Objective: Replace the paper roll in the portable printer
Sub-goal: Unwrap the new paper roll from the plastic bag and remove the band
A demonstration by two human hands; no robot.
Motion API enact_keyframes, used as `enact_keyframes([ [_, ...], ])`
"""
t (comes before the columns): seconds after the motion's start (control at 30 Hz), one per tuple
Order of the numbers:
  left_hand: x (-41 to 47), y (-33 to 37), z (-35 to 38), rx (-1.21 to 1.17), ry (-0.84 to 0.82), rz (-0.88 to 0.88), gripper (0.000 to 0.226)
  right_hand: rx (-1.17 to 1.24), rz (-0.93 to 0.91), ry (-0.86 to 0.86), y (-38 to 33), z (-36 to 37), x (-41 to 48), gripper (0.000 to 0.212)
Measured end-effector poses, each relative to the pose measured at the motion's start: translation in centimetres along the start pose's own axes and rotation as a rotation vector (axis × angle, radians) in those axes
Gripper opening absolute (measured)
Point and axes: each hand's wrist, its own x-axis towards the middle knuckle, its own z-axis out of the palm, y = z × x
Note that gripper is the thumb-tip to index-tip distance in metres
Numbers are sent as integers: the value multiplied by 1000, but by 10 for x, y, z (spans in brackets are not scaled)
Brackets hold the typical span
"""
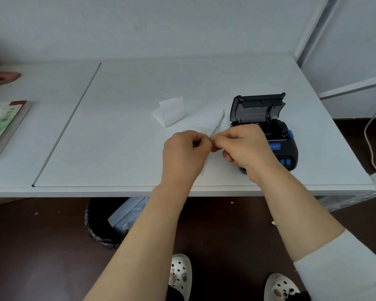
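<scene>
Nearest the camera, two bare forearms are extended over the near edge of the white table (117,148), and the hands are brought together just left of the portable printer (276,146). The left hand (183,155) is closed, its thumb and fingers pinched on a thin, clear strip of wrapping or tape (216,124) that runs up and away toward the far edge. The right hand (245,146) is curled shut around something that is hidden in the palm; it is judged to be the new paper roll, though the roll itself cannot be seen. The printer stands toward the right edge of the table with its lid (257,107) raised upright, and the paper bay behind the right hand appears empty, though it is partly covered. The step in hand is judged to be the freeing of the roll's wrapping or leading end. It is best done with the roll held firmly but not crushed, and the strip peeled slowly along its length so that the paper beneath is not torn. A crumpled piece of white paper (170,111) lies further back, near the middle of the table. A blue label (274,146) on the printer carries pale writing too small to be read; green characters on the booklet (7,124) at the left edge are likewise illegible.
</scene>
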Motion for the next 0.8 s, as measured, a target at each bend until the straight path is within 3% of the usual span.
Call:
enact_keyframes([
  [0.27,9,-9,-4,-152,66,-123,22,-16,-24,57,3,0,4,18],
  [0.37,8,-6,-6,-188,6,-134,8,2,-41,59,2,-1,2,19],
  [0.47,7,-5,-4,-201,-37,-129,12,13,-53,48,1,0,1,16],
  [0.67,10,-7,-11,-115,132,-89,29,-54,-93,170,3,-4,2,16],
  [0.73,8,-5,-14,-56,140,-37,6,-69,-86,172,3,-4,3,14],
  [0.8,8,-5,-14,-49,144,-44,14,-101,-89,142,2,-2,2,22],
])
